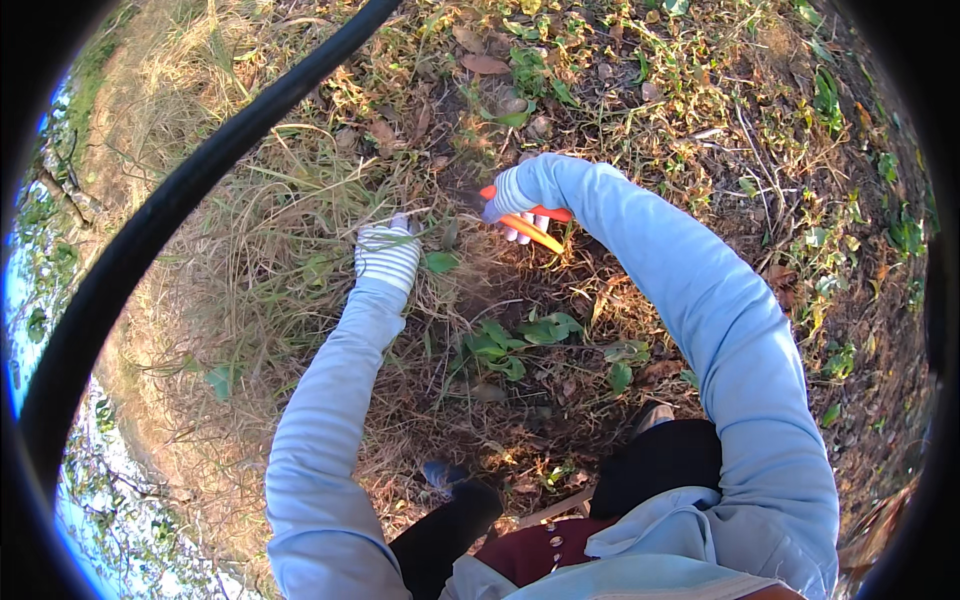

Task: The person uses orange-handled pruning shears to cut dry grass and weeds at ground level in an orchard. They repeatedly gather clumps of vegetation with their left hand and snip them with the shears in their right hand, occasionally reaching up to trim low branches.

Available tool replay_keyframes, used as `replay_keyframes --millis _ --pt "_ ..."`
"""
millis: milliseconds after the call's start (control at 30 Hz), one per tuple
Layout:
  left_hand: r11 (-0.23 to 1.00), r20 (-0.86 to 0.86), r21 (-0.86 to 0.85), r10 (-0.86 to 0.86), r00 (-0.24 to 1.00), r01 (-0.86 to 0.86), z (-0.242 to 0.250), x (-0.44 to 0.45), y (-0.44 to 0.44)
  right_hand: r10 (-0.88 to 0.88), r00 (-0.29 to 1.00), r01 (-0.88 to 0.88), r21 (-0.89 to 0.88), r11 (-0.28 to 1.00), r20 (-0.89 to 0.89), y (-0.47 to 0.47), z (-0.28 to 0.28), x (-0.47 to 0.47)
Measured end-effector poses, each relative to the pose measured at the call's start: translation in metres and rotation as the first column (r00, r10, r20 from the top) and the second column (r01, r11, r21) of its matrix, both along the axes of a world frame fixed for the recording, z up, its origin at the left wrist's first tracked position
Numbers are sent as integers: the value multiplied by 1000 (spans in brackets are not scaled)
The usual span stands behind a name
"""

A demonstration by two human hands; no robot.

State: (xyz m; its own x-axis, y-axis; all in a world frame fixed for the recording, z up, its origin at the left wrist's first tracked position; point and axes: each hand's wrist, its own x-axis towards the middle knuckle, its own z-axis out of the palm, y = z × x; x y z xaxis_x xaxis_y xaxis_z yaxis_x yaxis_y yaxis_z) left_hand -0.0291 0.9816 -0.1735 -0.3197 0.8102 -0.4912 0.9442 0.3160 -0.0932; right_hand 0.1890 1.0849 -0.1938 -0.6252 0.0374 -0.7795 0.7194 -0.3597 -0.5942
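Note:
My left hand (391,244), in a glove with a striped cuff, reaches into tall, partly dry grass (300,225); its fingers are mostly hidden among the blades. To its right, my right hand (517,214), gloved with a striped cuff too, is shut on a hand tool with orange handles (536,234), which looks like garden shears or pruners. One handle sticks out below the fingers. The tool's dark head points left toward the grass near my left hand, blurred and hard to make out.
A leafy green plant (495,345) grows on the ground nearer my body. My feet, one in a shoe (442,474), stand below it. Brown leaves (484,64), thin twigs (757,161) and low weeds lie ahead and right. A black curved band (180,187) crosses the view at left.

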Motion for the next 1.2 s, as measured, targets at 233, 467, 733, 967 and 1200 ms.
replay_keyframes --millis 233,467,733,967,1200 --pt "990 -100 -61 -132 986 126 -6 -5 -5 133 991 -122 351 928 -8 1 3 -45" --pt "935 -244 52 -329 912 351 -3 -5 -11 227 974 -202 545 814 22 -22 -40 -43" --pt "963 -138 -22 -270 953 269 -3 -6 -11 -13 989 -2 99 995 146 -27 -52 -52" --pt "966 -179 8 -253 951 258 -15 -11 -18 -42 999 38 145 989 25 -24 -24 -36" --pt "819 -284 242 -452 845 520 -6 -6 -38 87 996 -80 273 959 -13 -20 -17 -38"
